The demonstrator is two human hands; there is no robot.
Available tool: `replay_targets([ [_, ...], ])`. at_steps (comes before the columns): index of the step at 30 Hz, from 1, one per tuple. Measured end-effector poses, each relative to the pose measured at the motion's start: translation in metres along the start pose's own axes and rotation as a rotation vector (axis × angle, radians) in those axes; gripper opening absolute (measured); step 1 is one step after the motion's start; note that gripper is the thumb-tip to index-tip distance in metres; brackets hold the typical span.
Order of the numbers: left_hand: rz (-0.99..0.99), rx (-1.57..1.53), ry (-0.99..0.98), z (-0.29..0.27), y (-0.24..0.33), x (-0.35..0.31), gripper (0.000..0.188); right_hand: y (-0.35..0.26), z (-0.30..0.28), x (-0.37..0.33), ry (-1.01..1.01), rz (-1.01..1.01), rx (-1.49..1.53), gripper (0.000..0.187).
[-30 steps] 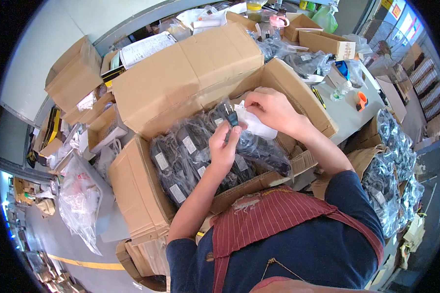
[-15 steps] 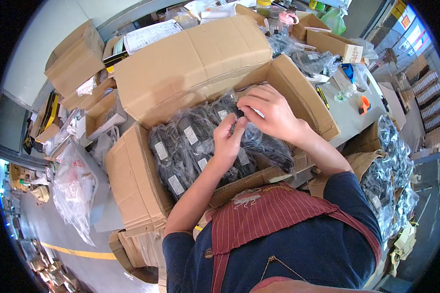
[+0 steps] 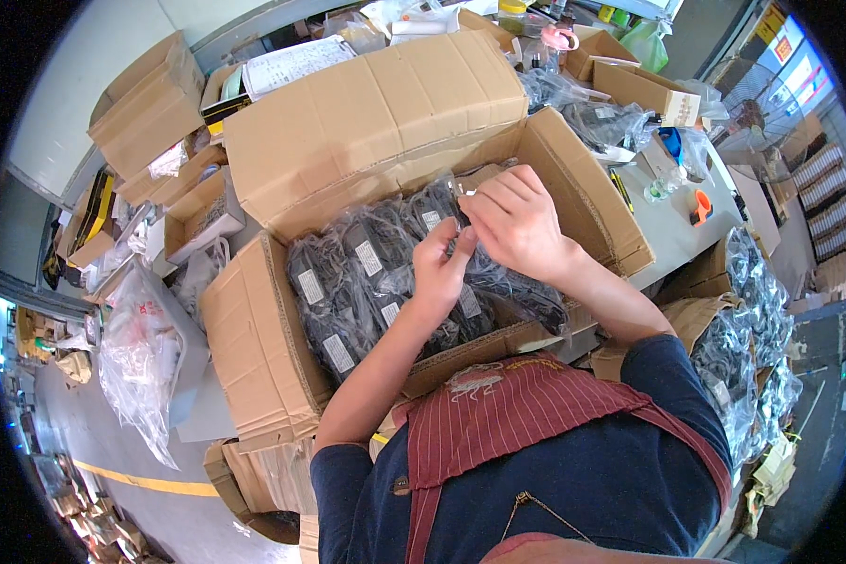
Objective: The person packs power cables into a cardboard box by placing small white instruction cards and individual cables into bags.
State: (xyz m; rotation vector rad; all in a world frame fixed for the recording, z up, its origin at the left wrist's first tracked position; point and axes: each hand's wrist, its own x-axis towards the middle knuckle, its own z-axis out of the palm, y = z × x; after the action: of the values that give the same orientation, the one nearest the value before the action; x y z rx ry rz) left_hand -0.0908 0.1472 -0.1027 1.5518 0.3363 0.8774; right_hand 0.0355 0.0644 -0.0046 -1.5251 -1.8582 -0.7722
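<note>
An open cardboard box (image 3: 265, 362) is in front of me, packed with clear plastic bags (image 3: 352, 268) of dark items bearing white labels. My left hand (image 3: 439, 268) is over the middle of the box, thumb and fingers pinched together. Close against it, my right hand (image 3: 517, 221) is closed, knuckles up, its fingertips by the left hand's. What the fingertips pinch is too small and covered to make out. Just below my hands, one bag (image 3: 526, 296) lies loosely over the front right of the contents.
Smaller cartons (image 3: 146, 103) and papers (image 3: 296, 66) crowd the left and back. A white plastic sack (image 3: 146, 343) hangs at the left. An orange tape holder (image 3: 699, 207) is on the table at right. More bagged dark goods (image 3: 733, 348) fill a carton beside my right arm.
My right hand has turned slightly, its fingers curling closer in beside the left hand. The left hand and the bags stay almost in place.
</note>
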Motion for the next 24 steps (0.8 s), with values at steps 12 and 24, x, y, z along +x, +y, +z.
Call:
replay_targets([
  [12,0.259,0.167,-0.178,-0.004,0.024,0.011,0.016,0.041,-0.033,0.008,-0.081,0.555,0.152,0.019],
  [24,0.179,0.000,-0.180,0.032,0.068,0.005,0.024,0.010,-0.104,-0.049,-0.619,0.576,0.674,0.039],
])
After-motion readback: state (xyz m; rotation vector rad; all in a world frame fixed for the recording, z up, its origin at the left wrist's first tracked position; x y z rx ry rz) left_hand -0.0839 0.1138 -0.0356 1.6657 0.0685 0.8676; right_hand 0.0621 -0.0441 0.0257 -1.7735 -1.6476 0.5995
